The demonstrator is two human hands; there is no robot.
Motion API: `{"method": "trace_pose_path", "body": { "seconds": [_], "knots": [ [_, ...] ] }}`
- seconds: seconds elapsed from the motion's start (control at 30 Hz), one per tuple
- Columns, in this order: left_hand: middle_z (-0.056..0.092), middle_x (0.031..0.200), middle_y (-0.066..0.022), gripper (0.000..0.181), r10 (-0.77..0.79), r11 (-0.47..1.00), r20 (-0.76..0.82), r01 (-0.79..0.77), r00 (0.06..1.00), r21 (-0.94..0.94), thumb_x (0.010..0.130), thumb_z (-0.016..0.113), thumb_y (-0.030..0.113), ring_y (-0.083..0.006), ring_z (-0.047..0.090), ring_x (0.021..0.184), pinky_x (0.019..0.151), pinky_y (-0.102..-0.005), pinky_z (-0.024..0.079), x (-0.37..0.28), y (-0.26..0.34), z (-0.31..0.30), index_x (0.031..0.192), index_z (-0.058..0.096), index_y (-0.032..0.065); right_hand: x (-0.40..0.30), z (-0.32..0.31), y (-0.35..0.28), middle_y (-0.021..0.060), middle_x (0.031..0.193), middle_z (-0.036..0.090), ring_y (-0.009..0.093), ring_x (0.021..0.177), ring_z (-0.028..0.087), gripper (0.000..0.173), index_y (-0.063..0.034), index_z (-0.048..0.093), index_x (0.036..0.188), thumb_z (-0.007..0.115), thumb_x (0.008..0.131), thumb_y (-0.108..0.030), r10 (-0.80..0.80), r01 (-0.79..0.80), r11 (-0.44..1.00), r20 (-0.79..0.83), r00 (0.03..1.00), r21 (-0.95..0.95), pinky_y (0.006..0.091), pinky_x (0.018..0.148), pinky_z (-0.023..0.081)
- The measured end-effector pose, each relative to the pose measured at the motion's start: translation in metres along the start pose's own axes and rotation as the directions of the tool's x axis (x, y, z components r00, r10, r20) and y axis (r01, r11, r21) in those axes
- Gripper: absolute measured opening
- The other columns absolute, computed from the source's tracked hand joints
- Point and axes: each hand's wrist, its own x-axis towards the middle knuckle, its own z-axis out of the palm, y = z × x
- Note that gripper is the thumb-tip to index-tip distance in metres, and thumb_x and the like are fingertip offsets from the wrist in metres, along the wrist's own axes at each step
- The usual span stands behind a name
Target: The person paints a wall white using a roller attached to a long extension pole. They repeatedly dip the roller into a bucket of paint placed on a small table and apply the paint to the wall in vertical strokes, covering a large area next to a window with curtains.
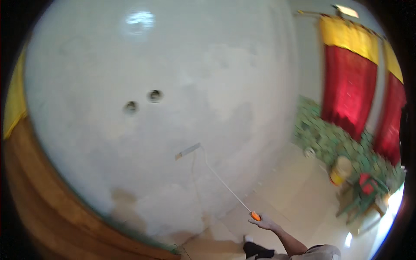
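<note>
My right hand (pixel 262 222) grips the orange handle (pixel 256 215) of a paint roller, low in the view and right of its middle. A long thin metal rod (pixel 227 187) runs from the handle up to the left. At its far end the narrow roller sleeve (pixel 188 150) lies against, or very close to, the pale wall (pixel 182 120); contact cannot be told exactly. Patchy grey and whitish tones cover the wall, and shadows fall on its lower part. My left hand is out of view.
Two round holes (pixel 155 95) pierce the wall. A brown wooden panel (pixel 58 188) borders it at left. Rightward, red and yellow curtains (pixel 349 87) hang above green stone-patterned cladding (pixel 325 130). A yellow bucket (pixel 338 177) and a green chair (pixel 360 201) stand on the tiled floor (pixel 292 182).
</note>
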Motion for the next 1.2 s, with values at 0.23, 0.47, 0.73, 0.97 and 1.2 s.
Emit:
{"method": "trace_pose_path", "body": {
  "seconds": [0.23, 0.47, 0.73, 0.97, 1.2],
  "knots": [
    [0.065, 0.113, -0.0122, 0.038, -0.023, 0.944, 0.204, -0.047, 0.979, 0.328, 0.094, 0.059, 0.029, -0.0233, 0.064, 0.098, 0.088, -0.039, 0.05, -0.044, -0.017, 0.023, 0.119, 0.061, 0.0006, -0.125, -0.102, 0.099, 0.0231, 0.073, 0.066, 0.032, 0.067, 0.066, 0.049, 0.0033, 0.068, 0.085, 0.072, 0.078, -0.045, 0.385, -0.427, 0.86, -0.194, 0.902, -0.279, 0.0417, 0.064, 0.05],
    [0.065, 0.113, -0.0122, 0.038, -0.06, 0.874, 0.292, -0.091, 0.955, 0.477, 0.094, 0.059, 0.029, -0.0229, 0.064, 0.099, 0.09, -0.0392, 0.049, -0.131, -0.082, 0.085, 0.119, 0.061, 0.0001, -0.172, -0.114, 0.226, 0.0297, 0.077, 0.065, 0.043, 0.077, 0.067, 0.057, 0.008, 0.067, 0.084, 0.068, 0.076, -0.048, 0.659, -0.691, 0.722, -0.331, 0.675, 0.028, 0.0491, 0.071, 0.052],
    [0.065, 0.112, -0.0142, 0.035, -0.338, 0.868, 0.702, -0.081, 0.627, 0.49, 0.096, 0.056, 0.023, -0.0263, 0.065, 0.094, 0.077, -0.0368, 0.052, -0.333, -0.148, 0.261, 0.115, 0.06, -0.0069, -0.214, -0.211, 0.289, 0.0081, 0.057, 0.059, 0.019, 0.046, 0.056, 0.038, 0.0025, 0.06, 0.066, 0.072, 0.079, -0.031, 0.83, -0.698, 0.538, -0.153, 0.537, 0.473, 0.0345, 0.044, 0.044],
    [0.068, 0.102, -0.0125, 0.025, -0.282, 0.536, 0.959, -0.828, 0.009, 0.165, 0.094, 0.056, 0.017, -0.0235, 0.067, 0.078, 0.07, -0.033, 0.054, -0.458, -0.146, 0.42, 0.11, 0.066, 0.0008, -0.312, -0.311, 0.336, 0.0098, 0.058, 0.063, 0.021, 0.051, 0.061, 0.046, 0.0008, 0.063, 0.063, 0.071, 0.078, -0.043, 0.894, -0.838, 0.444, -0.1, 0.436, 0.316, 0.0357, 0.053, 0.049],
    [0.065, 0.103, -0.0106, 0.033, -0.512, 0.602, 0.843, -0.629, 0.168, 0.491, 0.089, 0.059, 0.015, -0.0231, 0.067, 0.076, 0.064, -0.0353, 0.054, -0.474, -0.188, 0.554, 0.121, 0.058, 0.0066, -0.389, -0.34, 0.343, 0.0105, 0.061, 0.063, 0.021, 0.052, 0.061, 0.047, 0.0008, 0.064, 0.073, 0.07, 0.08, -0.046, 0.971, -0.826, 0.239, -0.111, 0.212, 0.511, 0.0375, 0.051, 0.048]
  ]
}}
